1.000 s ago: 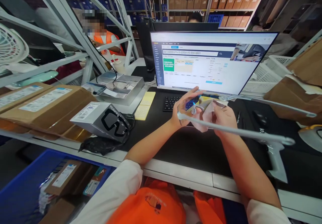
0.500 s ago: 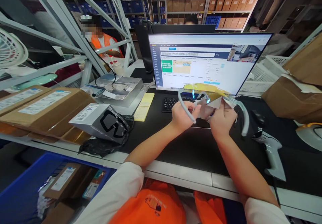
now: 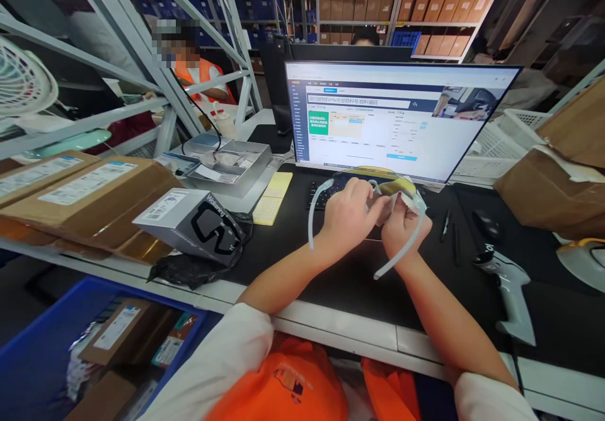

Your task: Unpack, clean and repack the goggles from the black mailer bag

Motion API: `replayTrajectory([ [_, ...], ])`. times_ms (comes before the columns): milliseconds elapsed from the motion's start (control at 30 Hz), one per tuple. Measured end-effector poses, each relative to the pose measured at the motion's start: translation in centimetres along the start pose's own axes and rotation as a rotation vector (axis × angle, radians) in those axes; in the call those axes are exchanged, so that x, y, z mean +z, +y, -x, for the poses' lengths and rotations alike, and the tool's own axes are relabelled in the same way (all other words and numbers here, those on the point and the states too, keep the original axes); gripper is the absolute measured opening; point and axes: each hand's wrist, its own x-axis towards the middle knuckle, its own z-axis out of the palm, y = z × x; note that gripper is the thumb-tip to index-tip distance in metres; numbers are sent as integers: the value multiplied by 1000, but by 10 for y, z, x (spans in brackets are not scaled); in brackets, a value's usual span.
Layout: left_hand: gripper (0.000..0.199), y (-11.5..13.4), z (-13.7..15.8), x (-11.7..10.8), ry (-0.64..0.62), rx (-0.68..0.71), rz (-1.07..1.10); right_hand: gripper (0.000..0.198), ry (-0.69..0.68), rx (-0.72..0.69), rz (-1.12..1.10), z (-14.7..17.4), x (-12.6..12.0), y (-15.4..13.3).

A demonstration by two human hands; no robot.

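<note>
Glasses point(image 3: 396, 186), clasped in left grip point(image 3: 348, 212) and right grip point(image 3: 396, 230), partly block the keyboard point(image 3: 323, 200) before the monitor point(image 3: 373, 140)

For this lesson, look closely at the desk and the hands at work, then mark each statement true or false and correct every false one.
1. The right hand holds a pale cloth at the glasses. True.
2. The left hand holds the barcode scanner. False: the barcode scanner lies on the desk, and the left hand is at the glasses.
3. The yellow pad lies to the left of the keyboard. True.
4. The monitor is dark. False: it is lit.
5. The goggles box sits to the right of both hands. False: it sits to their left.
6. The mouse lies to the right of both hands. True.
</note>
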Motion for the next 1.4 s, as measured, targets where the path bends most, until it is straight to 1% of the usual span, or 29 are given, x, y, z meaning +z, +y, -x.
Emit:
replayTrajectory([
  [100,30,-1,-3,-6,-48,-41,-58,63,4,-38,-4,3,2,2],
  [233,29,2,-6,-15,-148,-80,-128,58,-34,-99,-78,6,3,4],
  [333,26,3,-8,-19,-229,-121,-153,58,-77,-77,-83,7,2,4],
  [400,25,3,-9,-19,-259,-149,-157,60,-114,-59,-82,7,2,4],
  [533,19,2,-9,-16,-257,-162,-148,62,-135,-52,-92,7,2,4],
  [700,12,1,-9,-14,-257,-145,-112,58,-110,-93,-92,5,1,1],
  [833,9,2,-10,-13,-282,-159,-73,54,-86,-115,-99,5,1,1],
  [1067,7,1,-10,-5,-326,-199,-28,61,-107,-50,-24,2,2,2],
  [1167,10,1,-10,-6,-346,-207,-28,59,-108,-53,-33,-1,2,3],
  [1300,21,3,-11,-12,-394,-241,-68,53,-112,-100,-63,-2,1,3],
  [1400,21,6,-12,-16,-413,-238,-88,49,-111,-127,-50,-2,1,4],
])
